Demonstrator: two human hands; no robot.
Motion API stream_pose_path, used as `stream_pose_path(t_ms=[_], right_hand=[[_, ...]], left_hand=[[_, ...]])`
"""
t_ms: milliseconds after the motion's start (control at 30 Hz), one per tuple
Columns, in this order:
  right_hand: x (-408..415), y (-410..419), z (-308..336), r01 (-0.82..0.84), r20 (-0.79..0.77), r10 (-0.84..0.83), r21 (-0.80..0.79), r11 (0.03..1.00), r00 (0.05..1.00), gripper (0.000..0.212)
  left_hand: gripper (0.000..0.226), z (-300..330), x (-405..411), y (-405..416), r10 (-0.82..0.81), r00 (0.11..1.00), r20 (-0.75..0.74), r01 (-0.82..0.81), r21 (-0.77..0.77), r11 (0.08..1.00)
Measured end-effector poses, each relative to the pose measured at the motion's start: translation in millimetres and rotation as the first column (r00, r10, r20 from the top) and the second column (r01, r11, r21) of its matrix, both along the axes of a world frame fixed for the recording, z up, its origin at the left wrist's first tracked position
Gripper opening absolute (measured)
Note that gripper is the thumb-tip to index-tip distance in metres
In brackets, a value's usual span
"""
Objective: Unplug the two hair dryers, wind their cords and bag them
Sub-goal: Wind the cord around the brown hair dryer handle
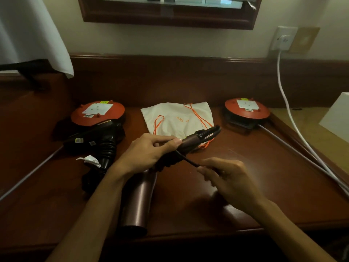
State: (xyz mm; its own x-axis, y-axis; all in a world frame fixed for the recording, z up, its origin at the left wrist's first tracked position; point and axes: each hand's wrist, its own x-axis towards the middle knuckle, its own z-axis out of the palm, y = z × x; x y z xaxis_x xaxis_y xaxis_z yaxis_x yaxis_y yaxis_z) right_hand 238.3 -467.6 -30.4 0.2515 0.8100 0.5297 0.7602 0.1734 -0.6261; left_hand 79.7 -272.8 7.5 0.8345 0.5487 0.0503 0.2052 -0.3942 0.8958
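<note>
Brown hair dryer [138, 201] sits closest, barrel pointing at the camera, just over the desk [245, 159]. Left hand [149, 154] is wrapped around its handle, right hand [226, 178] pinches its black cord [186, 157]. Black dryer [102, 137] lies left, white drawstring bag [177, 116] behind between two red cord reels [98, 112].

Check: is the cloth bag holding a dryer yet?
No. The bag lies flat on the desk; one dryer sits left, the other in the left hand.
</note>
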Motion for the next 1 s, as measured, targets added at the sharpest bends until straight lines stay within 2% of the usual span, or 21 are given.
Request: stream_pose_path(t_ms=[67,167,233,300,333,400,533,633,800,900,1000], right_hand=[[8,3,4,0.002,0.044,0.004,-0.144,0.99,0.999,0.024],[16,12,17,0.026,0.264,0.076,-0.362,0.932,0.961,0.054],[24,22,25,0.068,0.328,0.093,-0.448,0.892,0.94,0.039],[36,34,37,0.084,0.286,0.107,-0.58,0.81,0.952,0.015],[41,41,43,0.091,0.28,0.112,-0.62,0.78,0.953,0.009],[46,51,55,0.133,0.335,0.121,-0.644,0.754,0.934,0.009],[40,56,78,0.222,0.431,0.142,-0.686,0.693,0.891,0.039],[35,60,88,0.223,0.436,0.151,-0.692,0.686,0.887,0.048],[10,59,96,0.34,0.598,0.131,-0.608,0.718,0.791,0.039],[-2,48,101,0.316,0.538,0.16,-0.682,0.66,0.827,0.025],[-6,36,102,0.246,0.457,0.149,-0.692,0.679,0.877,0.013]], left_hand=[[0.041,-1,-8,0,-0.04,0.999,0.023,0.04,0.02,0.999],[0.033,-1,-14,-6,-0.089,0.995,0.038,0.087,0.058,0.995],[0.04,0,-17,-8,-0.128,0.991,0.037,0.124,0.088,0.988],[0.052,-1,-19,-10,-0.152,0.988,-0.013,0.153,0.118,0.981],[0.059,-2,-18,-9,-0.138,0.989,-0.05,0.145,0.182,0.972],[0.066,-6,-17,-9,-0.102,0.986,-0.131,0.141,0.342,0.929],[0.054,-3,-11,-25,-0.076,0.969,-0.234,0.185,0.491,0.851],[0.06,-1,-2,-38,-0.053,0.941,-0.334,0.254,0.593,0.764],[0.074,-2,12,-47,0.042,0.904,-0.425,0.269,0.643,0.717],[0.074,-3,18,-44,0.086,0.888,-0.452,0.247,0.626,0.74],[0.062,-1,20,-38,0.006,0.899,-0.438,0.271,0.567,0.778]])
